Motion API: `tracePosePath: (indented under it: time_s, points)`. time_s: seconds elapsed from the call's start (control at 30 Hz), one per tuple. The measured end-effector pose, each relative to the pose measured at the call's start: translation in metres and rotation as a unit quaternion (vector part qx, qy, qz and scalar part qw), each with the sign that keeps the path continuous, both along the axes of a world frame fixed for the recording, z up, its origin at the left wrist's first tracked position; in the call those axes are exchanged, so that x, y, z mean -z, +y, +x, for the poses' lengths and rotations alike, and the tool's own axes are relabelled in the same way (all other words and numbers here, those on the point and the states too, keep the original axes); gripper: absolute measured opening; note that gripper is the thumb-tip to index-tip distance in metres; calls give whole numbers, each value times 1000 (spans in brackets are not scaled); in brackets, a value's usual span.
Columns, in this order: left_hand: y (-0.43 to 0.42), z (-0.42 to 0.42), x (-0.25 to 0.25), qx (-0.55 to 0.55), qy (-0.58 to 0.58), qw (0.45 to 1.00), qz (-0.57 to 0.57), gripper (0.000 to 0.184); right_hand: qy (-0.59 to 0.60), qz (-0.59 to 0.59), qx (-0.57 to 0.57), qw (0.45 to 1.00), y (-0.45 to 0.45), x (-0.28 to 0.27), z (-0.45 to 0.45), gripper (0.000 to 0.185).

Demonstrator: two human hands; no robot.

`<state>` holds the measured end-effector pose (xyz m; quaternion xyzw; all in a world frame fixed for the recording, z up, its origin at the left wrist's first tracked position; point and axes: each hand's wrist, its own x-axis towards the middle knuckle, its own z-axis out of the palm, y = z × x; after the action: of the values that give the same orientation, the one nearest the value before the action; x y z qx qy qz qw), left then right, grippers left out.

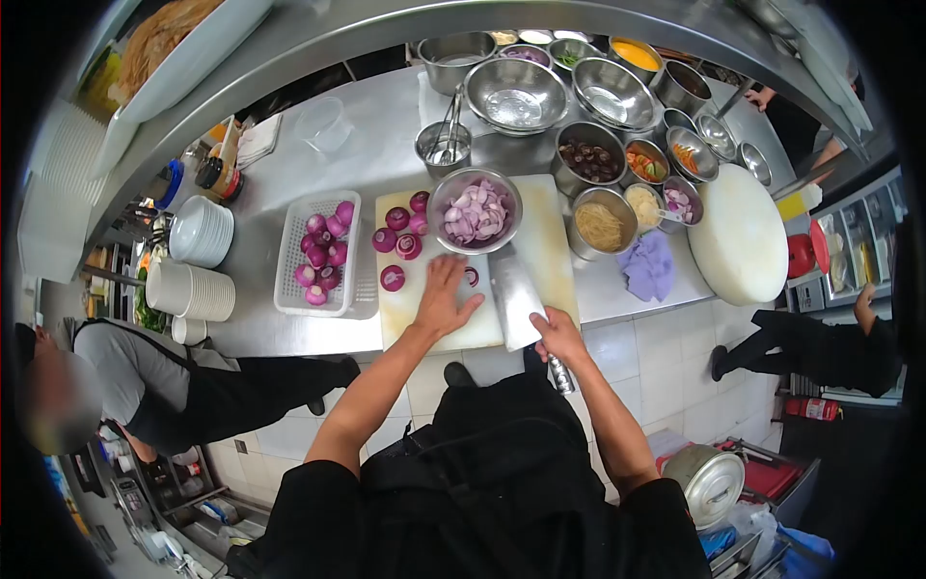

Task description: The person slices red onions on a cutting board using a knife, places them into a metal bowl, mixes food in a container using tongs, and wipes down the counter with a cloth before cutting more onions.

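Forward from the right hand [559,336] extends a broad, shiny steel cleaver [516,301], whose grey metal handle sticks out behind the same hand. The fingers of this hand are closed around the cleaver, at the place where the handle meets the blade. The blade is over a pale, rectangular cutting board [547,227]; whether it touches the board, I cannot tell.

To the left of this grip, the left hand [444,297] is palm down over the same board, with the thumb spread away from the fingers, and it pinches nothing. Just to the right of its fingers lies a small cut ring of purple onion [472,277]. Ahead of its fingertips, a round steel bowl [435,214] stands on the board and holds many pale purple onion slices [476,211]. To the left of the left hand, several glossy, round purple onions [409,246] lie on the board, and farther left, a white perforated plastic basket [292,256] contains more such onions.

To the right of the right hand and farther forward, a crumpled lilac cloth [647,263] lies beside a steel pot of yellowish strands [605,224], and beyond this cloth is a thick, round white block [739,234]
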<state>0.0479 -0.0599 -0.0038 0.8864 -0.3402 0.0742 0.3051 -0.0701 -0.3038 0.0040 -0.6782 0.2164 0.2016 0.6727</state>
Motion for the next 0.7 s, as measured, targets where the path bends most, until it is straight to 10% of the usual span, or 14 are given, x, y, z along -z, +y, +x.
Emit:
tracePosePath:
  time_s: [0.1,0.3,0.7]
  points:
    - [14,-18,-4,65,147,983,-85,65,10,17,-66,998,13,1,-3,27]
    - [12,-39,-1,-145,58,982,-108,71,23,-23,-123,992,54,-4,-16,27]
    - [-47,33,-70,-207,-18,942,-264,37,-259,-210,-75,940,69,-85,-6,25]
